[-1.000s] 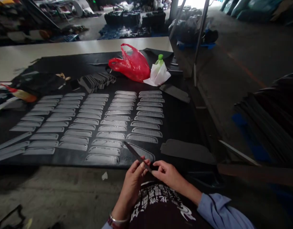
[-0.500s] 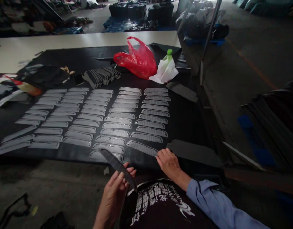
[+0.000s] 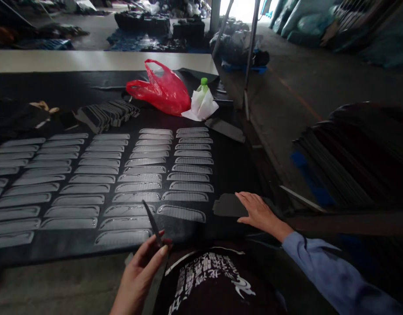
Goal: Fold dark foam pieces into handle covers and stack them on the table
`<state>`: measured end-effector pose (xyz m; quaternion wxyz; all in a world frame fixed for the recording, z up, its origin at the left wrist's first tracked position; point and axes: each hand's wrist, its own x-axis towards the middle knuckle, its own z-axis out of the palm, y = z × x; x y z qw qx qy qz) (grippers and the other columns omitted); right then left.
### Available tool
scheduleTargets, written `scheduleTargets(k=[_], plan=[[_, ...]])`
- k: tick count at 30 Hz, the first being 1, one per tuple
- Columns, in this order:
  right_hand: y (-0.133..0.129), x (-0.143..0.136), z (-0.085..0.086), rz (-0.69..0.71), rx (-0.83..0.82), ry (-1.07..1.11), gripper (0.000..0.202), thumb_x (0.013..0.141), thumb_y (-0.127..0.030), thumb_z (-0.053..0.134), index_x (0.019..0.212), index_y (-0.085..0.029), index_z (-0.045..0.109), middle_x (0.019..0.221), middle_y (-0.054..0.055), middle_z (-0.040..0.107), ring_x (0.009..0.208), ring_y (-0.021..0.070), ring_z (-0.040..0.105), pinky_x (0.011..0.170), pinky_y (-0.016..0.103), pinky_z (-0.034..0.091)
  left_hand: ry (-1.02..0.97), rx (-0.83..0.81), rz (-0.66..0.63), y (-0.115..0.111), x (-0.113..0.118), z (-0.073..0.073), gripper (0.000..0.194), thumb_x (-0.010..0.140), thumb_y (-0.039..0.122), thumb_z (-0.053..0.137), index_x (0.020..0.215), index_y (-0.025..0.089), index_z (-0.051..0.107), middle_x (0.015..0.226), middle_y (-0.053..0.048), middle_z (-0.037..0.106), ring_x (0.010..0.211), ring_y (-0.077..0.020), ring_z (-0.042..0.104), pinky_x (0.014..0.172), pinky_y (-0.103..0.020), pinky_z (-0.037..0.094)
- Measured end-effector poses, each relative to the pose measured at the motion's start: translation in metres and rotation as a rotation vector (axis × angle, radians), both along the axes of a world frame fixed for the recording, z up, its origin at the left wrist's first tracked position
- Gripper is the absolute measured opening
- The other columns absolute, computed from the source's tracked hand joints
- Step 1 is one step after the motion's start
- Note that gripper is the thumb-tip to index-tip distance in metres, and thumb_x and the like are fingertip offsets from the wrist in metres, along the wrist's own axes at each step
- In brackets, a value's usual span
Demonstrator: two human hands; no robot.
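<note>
Between the thumb and fingers of my left hand [image 3: 145, 260] is a narrow dark strip [image 3: 152, 221], held tilted at the front edge of the black-covered table [image 3: 234, 164]. My right hand [image 3: 259, 212] lies with its fingers stretched over a flat dark grey panel [image 3: 226, 205] at the right. Several columns of curved grey strips [image 3: 182, 213] lie on the table, with shiny lines along their edges. Behind them sits a fanned pile of dark grey pieces [image 3: 106, 113].
A red plastic bag [image 3: 165, 92] stands beside a green-capped bottle [image 3: 204, 83] wrapped in white paper [image 3: 199, 105]. Another grey panel [image 3: 226, 130] lies near the table's right edge. Stacked dark sheets [image 3: 352, 162] and a metal pole [image 3: 251, 52] are at the right.
My right hand has moved right from the nearest strip onto the grey panel, its fingers spreading. My left hand still holds the strip, now turned more edge-on. The view has swung right.
</note>
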<state>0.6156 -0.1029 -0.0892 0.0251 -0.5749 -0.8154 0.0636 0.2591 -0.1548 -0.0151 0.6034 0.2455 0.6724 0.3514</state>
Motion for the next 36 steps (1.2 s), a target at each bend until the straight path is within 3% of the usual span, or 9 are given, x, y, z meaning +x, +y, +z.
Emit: scheduleTargets(k=[5,11,15,18,20,23,26,31,36], plan=[[-0.004,-0.001,-0.002,0.005,-0.017,0.095,0.079,0.059,-0.031,0.077,0.129,-0.016,0.042,0.121,0.015,0.052,0.113,0.0304,0.047,0.096,0.046,0.039,-0.029,0.035,-0.116,0.004,0.038,-0.002,0.063,0.049,0.049,0.081,0.101,0.017,0.065,0.090,-0.008,0.072,0.093,-0.0243,0.065,0.085,-0.031,0.050],[-0.003,-0.005,0.002,0.048,-0.065,0.167,0.079,0.060,-0.030,0.076,0.130,-0.017,0.042,0.121,0.015,0.053,0.114,0.0302,0.047,0.097,0.048,0.037,0.095,0.137,-0.252,-0.004,0.068,-0.024,0.063,0.055,0.055,0.074,0.104,0.017,0.065,0.093,-0.009,0.071,0.093,-0.0258,0.064,0.084,-0.033,0.050],[-0.022,0.007,0.008,-0.041,0.004,0.201,0.075,0.068,-0.030,0.073,0.132,-0.013,0.038,0.125,0.017,0.052,0.117,0.0289,0.047,0.097,0.046,0.040,0.507,0.333,-0.584,0.002,0.088,-0.026,0.045,0.070,0.043,0.066,0.108,0.019,0.063,0.099,-0.010,0.068,0.092,-0.0273,0.063,0.082,-0.037,0.048],[-0.053,0.016,0.029,-0.213,0.151,0.250,0.032,0.084,-0.023,0.055,0.115,-0.014,0.053,0.101,0.012,0.063,0.095,0.0227,0.059,0.083,0.037,0.049,1.012,0.520,-0.863,0.010,0.110,-0.019,0.034,0.080,0.024,0.053,0.112,0.015,0.059,0.095,-0.013,0.067,0.083,-0.0271,0.061,0.073,-0.039,0.047],[-0.072,0.015,0.046,-0.189,0.221,0.282,0.021,0.088,-0.020,0.048,0.107,-0.018,0.058,0.092,0.009,0.065,0.088,0.0198,0.061,0.080,0.034,0.050,1.216,0.616,-1.004,0.012,0.128,-0.016,0.033,0.080,0.015,0.050,0.113,0.013,0.058,0.093,-0.012,0.066,0.082,-0.0253,0.060,0.070,-0.037,0.046],[-0.086,0.006,0.058,-0.032,0.225,0.253,0.035,0.086,-0.021,0.052,0.121,-0.018,0.051,0.112,0.011,0.062,0.107,0.0234,0.055,0.091,0.040,0.046,1.278,0.725,-1.132,0.012,0.155,-0.016,0.037,0.078,0.011,0.053,0.115,0.012,0.055,0.093,-0.009,0.065,0.082,-0.0235,0.060,0.071,-0.036,0.046],[-0.081,-0.001,0.050,0.071,0.215,0.224,0.047,0.081,-0.018,0.058,0.126,-0.016,0.047,0.122,0.011,0.057,0.117,0.0250,0.048,0.097,0.043,0.042,1.261,0.804,-1.175,0.012,0.175,-0.018,0.040,0.077,0.010,0.056,0.117,0.011,0.054,0.096,-0.009,0.065,0.084,-0.0237,0.059,0.074,-0.037,0.047],[-0.066,0.007,0.033,0.080,0.217,0.194,0.047,0.073,-0.014,0.064,0.119,-0.015,0.053,0.106,0.010,0.061,0.103,0.0251,0.054,0.091,0.043,0.045,1.230,0.845,-1.181,0.014,0.187,-0.024,0.038,0.078,0.011,0.055,0.116,0.014,0.055,0.095,-0.008,0.065,0.082,-0.0229,0.060,0.074,-0.038,0.049],[-0.051,0.018,0.035,0.112,0.169,0.217,0.041,0.074,-0.012,0.060,0.114,-0.018,0.055,0.099,0.010,0.058,0.095,0.0234,0.055,0.084,0.040,0.049,1.178,0.928,-1.034,0.014,0.190,-0.034,0.039,0.081,0.012,0.051,0.120,0.014,0.051,0.103,-0.010,0.064,0.093,-0.0237,0.060,0.084,-0.042,0.049]])
